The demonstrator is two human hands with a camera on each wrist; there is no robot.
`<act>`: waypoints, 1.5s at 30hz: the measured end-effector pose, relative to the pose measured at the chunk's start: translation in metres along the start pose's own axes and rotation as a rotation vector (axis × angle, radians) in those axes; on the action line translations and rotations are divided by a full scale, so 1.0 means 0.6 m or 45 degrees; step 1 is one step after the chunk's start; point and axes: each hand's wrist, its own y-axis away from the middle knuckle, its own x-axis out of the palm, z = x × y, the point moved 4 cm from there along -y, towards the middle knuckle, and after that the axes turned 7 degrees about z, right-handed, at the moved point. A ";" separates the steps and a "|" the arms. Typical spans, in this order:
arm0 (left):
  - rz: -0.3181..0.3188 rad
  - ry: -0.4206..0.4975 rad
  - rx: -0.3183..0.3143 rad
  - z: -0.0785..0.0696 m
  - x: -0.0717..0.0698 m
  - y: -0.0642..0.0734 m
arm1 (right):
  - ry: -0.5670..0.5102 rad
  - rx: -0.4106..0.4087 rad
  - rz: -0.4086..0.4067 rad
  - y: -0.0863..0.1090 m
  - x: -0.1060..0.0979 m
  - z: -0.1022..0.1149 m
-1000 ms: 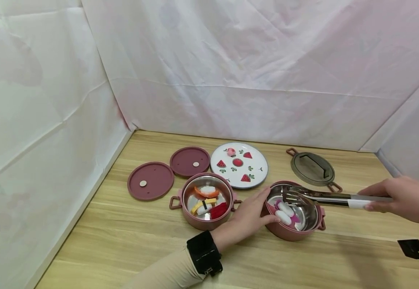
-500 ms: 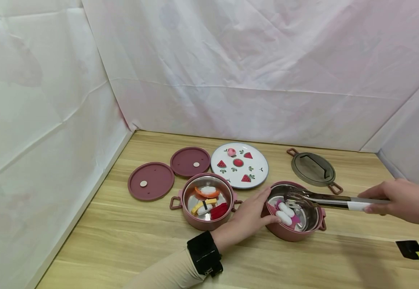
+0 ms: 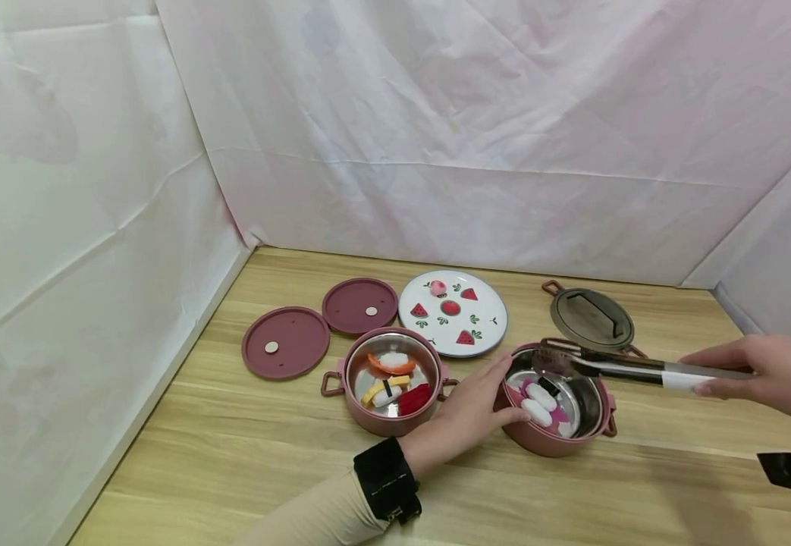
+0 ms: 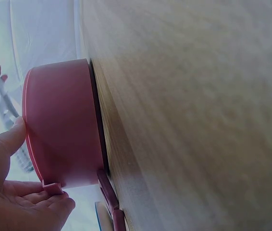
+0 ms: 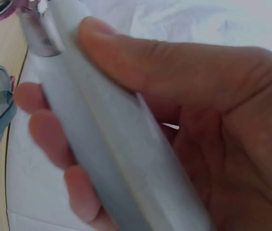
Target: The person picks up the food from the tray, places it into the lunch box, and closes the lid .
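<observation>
The left hand (image 3: 470, 402) is gripping a pink pot (image 3: 550, 445) that is standing on the wooden desk (image 3: 231, 470); its thumb is touching the rim, and its fingers are reaching round the side by a handle. The right hand (image 3: 767, 375) is clamping a pair of tongs (image 3: 630, 368) by the pale grip, and the metal ends are hovering over the far part of that pot. Inside it, white rice pieces (image 3: 537, 412) are lying on pink and purple.

To the left, a second pot (image 3: 383, 426) is holding orange-topped sushi (image 3: 392, 364), yellow-topped sushi (image 3: 386, 391) and a red piece (image 3: 413, 399). Behind the pots, a fruit-patterned plate (image 3: 484, 326) is sitting between two maroon lids (image 3: 286, 349) and a grey lid (image 3: 571, 322).
</observation>
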 end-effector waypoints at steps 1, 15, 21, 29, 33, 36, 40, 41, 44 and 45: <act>-0.005 -0.002 0.008 0.000 0.000 0.000 | -0.005 0.004 -0.035 0.001 -0.003 0.000; 0.004 0.031 -0.010 0.003 0.003 -0.002 | 0.019 -0.100 -0.360 -0.057 -0.038 0.051; 0.000 0.028 0.004 0.002 0.003 0.000 | -0.034 -0.172 -0.321 -0.113 -0.049 0.080; 0.000 0.020 -0.005 0.002 0.002 -0.001 | 0.005 -0.250 -0.294 -0.183 -0.065 0.123; 0.012 0.029 -0.030 0.002 0.003 -0.004 | 0.023 -0.277 -0.288 -0.206 -0.069 0.140; 0.015 0.033 -0.036 0.002 0.003 -0.004 | 0.022 -0.289 -0.280 -0.220 -0.070 0.152; 0.014 0.025 -0.035 0.002 0.003 -0.004 | -0.028 -0.302 -0.263 -0.237 -0.066 0.164; 0.013 0.021 -0.033 0.003 0.003 -0.004 | -0.036 -0.304 -0.267 -0.242 -0.065 0.166; 0.009 0.013 -0.026 0.002 0.002 -0.004 | -0.033 -0.307 -0.288 -0.259 -0.061 0.173; 0.008 0.011 -0.022 0.002 0.001 -0.004 | -0.027 -0.305 -0.295 -0.265 -0.059 0.174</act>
